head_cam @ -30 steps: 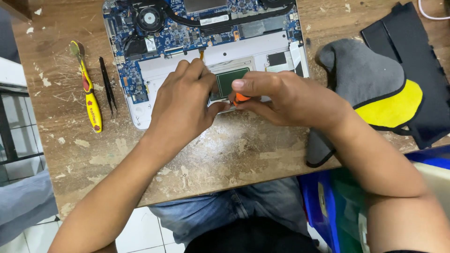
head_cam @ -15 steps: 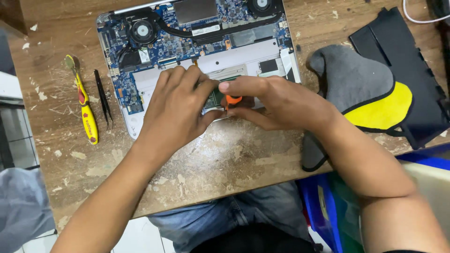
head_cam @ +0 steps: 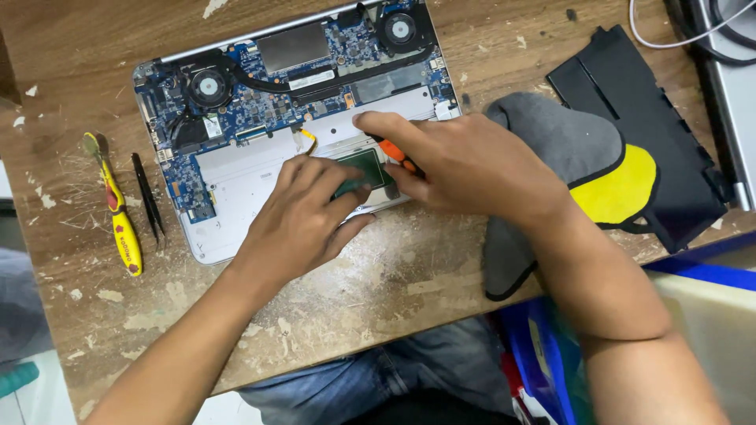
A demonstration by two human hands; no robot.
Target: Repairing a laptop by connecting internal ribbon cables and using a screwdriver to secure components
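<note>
We have the opened laptop (head_cam: 260, 169) lying base-up on the scarred wooden surface (head_cam: 394, 275), its back cover off so the blue circuit board (head_cam: 236, 110), two round fans (head_cam: 209, 85) and a dark heat pipe are exposed. Our left hand (head_cam: 303, 224) rests flat on the pale inner frame, fingers (head_cam: 335, 185) together and lightly curled, their tips pressing on the near edge of a small green board (head_cam: 366, 165) in the laptop's front middle. Our right hand (head_cam: 465, 161) is closed round an orange-and-black screwdriver (head_cam: 396, 153), pinching it between thumb and forefinger; the tip is hidden under the hand, so we cannot tell where it meets the board. Judgement: the green board looks thin, light and brittle, with fine parts on it, so it is best held by its bare edges and not flexed; the laptop shell is stiff and should stay put under a flat palm. Left of the laptop lie a yellow-and-red hand tool (head_cam: 118, 216) and black tweezers (head_cam: 148, 197), just beside each other. To the right sit a grey and yellow cloth pouch (head_cam: 583, 165) and a black plastic panel (head_cam: 646, 118), overlapping. A blue bin (head_cam: 543, 354) below the surface's edge holds contents too blurred to name
</note>
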